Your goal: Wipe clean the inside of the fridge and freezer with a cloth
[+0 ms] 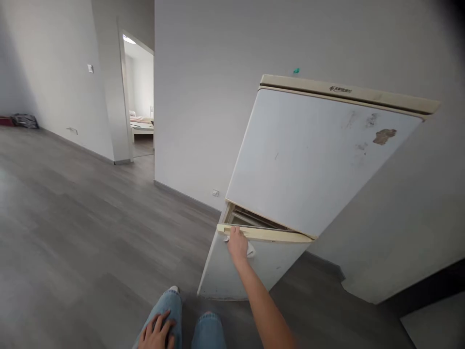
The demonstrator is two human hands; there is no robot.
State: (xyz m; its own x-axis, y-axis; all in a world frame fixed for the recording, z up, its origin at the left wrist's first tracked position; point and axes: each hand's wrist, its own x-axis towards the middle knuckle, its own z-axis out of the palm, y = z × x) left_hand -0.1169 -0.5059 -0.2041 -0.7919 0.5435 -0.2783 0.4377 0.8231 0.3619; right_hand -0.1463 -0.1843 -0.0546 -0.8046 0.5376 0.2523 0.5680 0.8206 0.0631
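An old white two-door fridge (308, 160) stands against the wall, with a rust patch near its top right. Its lower door (269, 264) is pulled slightly ajar, showing a dark gap under the upper door. My right hand (238, 244) grips the cream handle strip (265, 234) at the top of the lower door, with a white cloth (250, 250) bunched under the palm. My left hand (157, 332) lies flat, fingers apart, on my left knee, on blue jeans (170, 305).
Grey wood-look floor (72, 218) spreads out to the left. A doorway (140, 97) at the back opens onto a room with a bed. A wall socket (215, 193) sits low beside the fridge. A dark bag (24, 120) lies at the far left wall.
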